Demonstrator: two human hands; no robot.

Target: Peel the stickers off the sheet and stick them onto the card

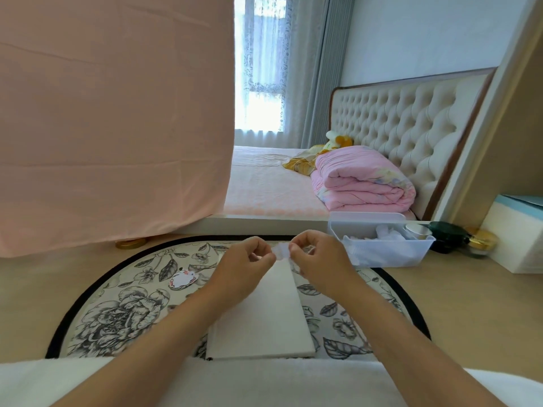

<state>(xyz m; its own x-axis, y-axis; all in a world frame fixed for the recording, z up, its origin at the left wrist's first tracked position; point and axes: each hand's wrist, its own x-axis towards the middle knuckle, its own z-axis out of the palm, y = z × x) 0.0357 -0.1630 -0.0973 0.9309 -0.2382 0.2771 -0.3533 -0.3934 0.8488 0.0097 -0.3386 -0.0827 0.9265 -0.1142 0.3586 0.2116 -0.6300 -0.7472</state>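
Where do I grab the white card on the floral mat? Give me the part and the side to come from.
Probably the right long edge of the white card, around mid-length, coming from the right. It lies flat on the floral mat, so fingers must slip under an edge, and the left forearm crosses the left edge.

Support: light wood tabletop [458, 304].

Directly on it:
- round mat [117, 304], grey floral print with a black border, at centre near the front edge.
- clear plastic bin [382, 248], just beyond the mat's right rim; its contents are white and unclear.
- dark green jar [446, 235], right of the bin.
- gold-lidded jar [482, 240], beside the green one.
- white block [517, 239], at far right.
- gold lid [130, 243], at far left, under the hem of a pink cloth [102, 113].

On the mat: a white card [264, 324], lying flat, and a pink-and-white sticker [182, 279] to its left, apart from it.
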